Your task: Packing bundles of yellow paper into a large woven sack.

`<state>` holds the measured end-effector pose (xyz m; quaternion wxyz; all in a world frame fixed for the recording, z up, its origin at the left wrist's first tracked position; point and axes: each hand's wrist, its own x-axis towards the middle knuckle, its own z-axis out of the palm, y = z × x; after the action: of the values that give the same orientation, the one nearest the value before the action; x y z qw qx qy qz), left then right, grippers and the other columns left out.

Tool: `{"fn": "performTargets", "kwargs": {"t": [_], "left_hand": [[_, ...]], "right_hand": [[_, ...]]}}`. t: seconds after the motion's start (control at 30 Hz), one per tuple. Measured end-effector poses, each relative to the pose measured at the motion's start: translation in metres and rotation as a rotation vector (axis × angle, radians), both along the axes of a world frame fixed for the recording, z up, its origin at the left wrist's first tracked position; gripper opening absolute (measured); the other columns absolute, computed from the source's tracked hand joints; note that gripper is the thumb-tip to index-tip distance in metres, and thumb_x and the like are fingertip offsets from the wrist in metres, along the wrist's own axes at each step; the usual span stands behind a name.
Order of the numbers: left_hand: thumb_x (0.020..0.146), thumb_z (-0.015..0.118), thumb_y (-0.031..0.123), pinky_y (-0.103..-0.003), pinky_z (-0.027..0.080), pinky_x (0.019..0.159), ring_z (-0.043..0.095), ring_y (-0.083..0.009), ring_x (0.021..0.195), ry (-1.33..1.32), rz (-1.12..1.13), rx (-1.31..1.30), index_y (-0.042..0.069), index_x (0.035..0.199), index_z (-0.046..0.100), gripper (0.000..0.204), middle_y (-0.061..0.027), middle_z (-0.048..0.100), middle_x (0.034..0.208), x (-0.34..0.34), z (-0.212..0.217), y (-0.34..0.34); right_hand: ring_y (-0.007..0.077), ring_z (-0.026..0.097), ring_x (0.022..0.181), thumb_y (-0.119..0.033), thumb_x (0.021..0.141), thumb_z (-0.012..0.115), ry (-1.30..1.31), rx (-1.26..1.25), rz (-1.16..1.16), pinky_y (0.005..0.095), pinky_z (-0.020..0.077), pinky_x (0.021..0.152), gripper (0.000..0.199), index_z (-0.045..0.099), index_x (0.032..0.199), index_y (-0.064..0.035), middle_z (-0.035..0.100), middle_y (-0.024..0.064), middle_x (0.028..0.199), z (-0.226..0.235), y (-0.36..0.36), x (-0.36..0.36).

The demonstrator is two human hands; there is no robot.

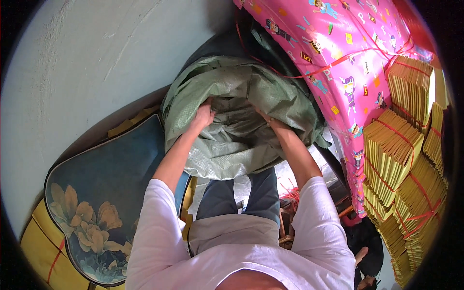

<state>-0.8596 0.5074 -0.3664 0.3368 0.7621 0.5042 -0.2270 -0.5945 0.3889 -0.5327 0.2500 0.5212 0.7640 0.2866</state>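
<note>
A large green woven sack stands in front of me with its mouth gaping and its rim rolled outward in loose folds. The inside is shadowed and creased; I see no contents. On the left side of the mouth, my left hand is closed on the sack's material, its fingertips partly lost in the folds. My right hand grips the opposite side of the mouth, with some fingers hidden by the material. Both forearms reach over the near rim.
A dark blue flowered cushion leans by the grey wall on my left. At right rises a pink patterned wrapped bundle tied with red string, beside stacked yellow paper bundles. A person in black is partly visible at lower right.
</note>
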Motion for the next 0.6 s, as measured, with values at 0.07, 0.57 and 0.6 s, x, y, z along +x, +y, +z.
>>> {"fn": "performTargets", "kwargs": {"t": [0.07,0.57,0.6], "left_hand": [[0.079,0.062,0.039,-0.042,0.038,0.100,0.044,-0.0380,0.121,0.058,0.018,0.009,0.003,0.133,0.042,0.068,-0.0211,0.042,0.135,-0.022,0.001,0.011],[0.080,0.060,0.030,-0.046,0.050,0.083,0.059,-0.0350,0.104,0.283,-0.086,-0.104,0.005,0.122,0.052,0.050,-0.0202,0.059,0.116,0.024,-0.001,0.017],[0.079,0.060,0.027,-0.046,0.049,0.084,0.057,-0.0374,0.105,0.310,-0.035,-0.167,0.004,0.124,0.049,0.052,-0.0225,0.057,0.117,-0.002,0.013,0.015]], "right_hand": [[0.0284,0.040,0.123,-0.041,0.092,0.039,0.338,-0.019,-0.075,0.0441,0.0359,0.101,0.053,0.038,0.133,-0.0080,0.041,0.0115,0.134,0.013,0.005,-0.050],[0.0299,0.055,0.092,-0.025,0.082,0.051,1.306,-0.732,-0.586,0.0416,0.0443,0.082,0.027,0.059,0.097,-0.0043,0.059,0.0168,0.096,0.071,0.052,-0.114],[0.0340,0.055,0.079,-0.021,0.078,0.057,1.358,-0.800,-0.542,0.0425,0.0434,0.074,0.020,0.059,0.087,-0.0033,0.057,0.0195,0.084,0.124,0.057,-0.145]]}}
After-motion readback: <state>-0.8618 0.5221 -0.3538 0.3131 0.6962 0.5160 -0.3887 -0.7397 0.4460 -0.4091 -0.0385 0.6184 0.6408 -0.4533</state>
